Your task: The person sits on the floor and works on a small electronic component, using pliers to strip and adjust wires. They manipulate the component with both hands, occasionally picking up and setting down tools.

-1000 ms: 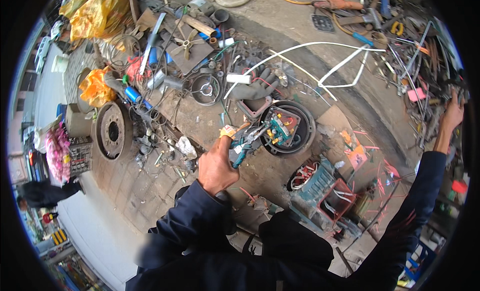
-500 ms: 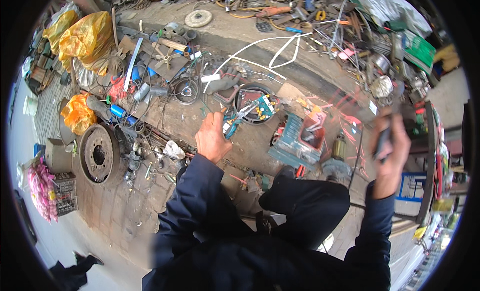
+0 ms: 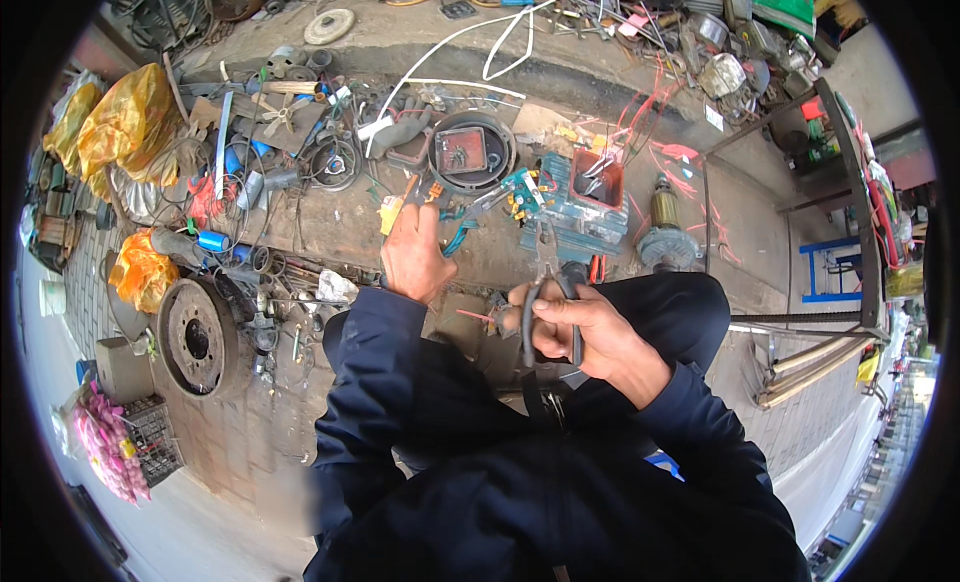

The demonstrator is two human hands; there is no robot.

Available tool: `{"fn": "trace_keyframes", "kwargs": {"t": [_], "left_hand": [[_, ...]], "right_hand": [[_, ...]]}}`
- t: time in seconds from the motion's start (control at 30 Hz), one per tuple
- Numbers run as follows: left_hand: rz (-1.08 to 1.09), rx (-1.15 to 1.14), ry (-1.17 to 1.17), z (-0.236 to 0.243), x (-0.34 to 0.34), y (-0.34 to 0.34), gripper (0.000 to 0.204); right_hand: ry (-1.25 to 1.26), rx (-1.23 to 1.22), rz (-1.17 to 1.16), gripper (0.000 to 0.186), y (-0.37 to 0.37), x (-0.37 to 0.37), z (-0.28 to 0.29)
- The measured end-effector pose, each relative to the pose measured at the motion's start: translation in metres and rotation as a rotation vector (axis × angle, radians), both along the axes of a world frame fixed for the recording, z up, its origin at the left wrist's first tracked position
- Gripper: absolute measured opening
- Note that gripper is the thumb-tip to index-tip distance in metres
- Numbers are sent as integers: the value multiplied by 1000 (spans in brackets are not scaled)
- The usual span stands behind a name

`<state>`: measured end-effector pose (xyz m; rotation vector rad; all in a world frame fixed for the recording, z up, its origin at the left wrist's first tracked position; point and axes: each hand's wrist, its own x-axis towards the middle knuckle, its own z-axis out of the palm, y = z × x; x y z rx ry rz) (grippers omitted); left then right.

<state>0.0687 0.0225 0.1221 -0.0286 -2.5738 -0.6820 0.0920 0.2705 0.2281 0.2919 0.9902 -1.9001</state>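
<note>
My left hand [image 3: 418,254] is closed, with teal wires [image 3: 461,234] coming out beside its fingers. An orange-yellow piece shows at the fingertips; how it is held is partly hidden. Closer to me, my right hand [image 3: 598,332] grips pliers [image 3: 577,332] with dark handles spread apart, their metal jaws pointing away from me. Ahead of the jaws, a small green-and-yellow electrical part [image 3: 523,194] lies against a teal metal housing [image 3: 562,214] with a red-rimmed square opening. A round dark pan [image 3: 507,142] with a square red-edged piece inside sits beyond my left hand.
Right of the housing stands a motor rotor [image 3: 663,210], with pink-red wires scattered past it. A rusty wheel rim [image 3: 197,327] lies at left, near orange plastic bags [image 3: 135,122]. White strips [image 3: 460,81] lie across the back. A metal frame [image 3: 868,212] stands at right.
My right hand has swung in from the far right to the middle, and pliers now show clearly in it. My left hand stays near the wires. The view has shifted.
</note>
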Motion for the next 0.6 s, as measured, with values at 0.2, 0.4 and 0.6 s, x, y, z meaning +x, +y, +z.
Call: {"fn": "trace_keyframes", "kwargs": {"t": [0.2,0.4,0.6], "left_hand": [[-40,-46,-41,-8,-8,3,44],[-82,-72,1,-11,-12,4,49],[-105,-81,-9,-8,-10,5,50]], "right_hand": [[-58,-57,64,39,-7,-15,-2],[-105,-79,31,45,-5,-26,-6],[-172,-89,30,44,0,-31,-10]]}}
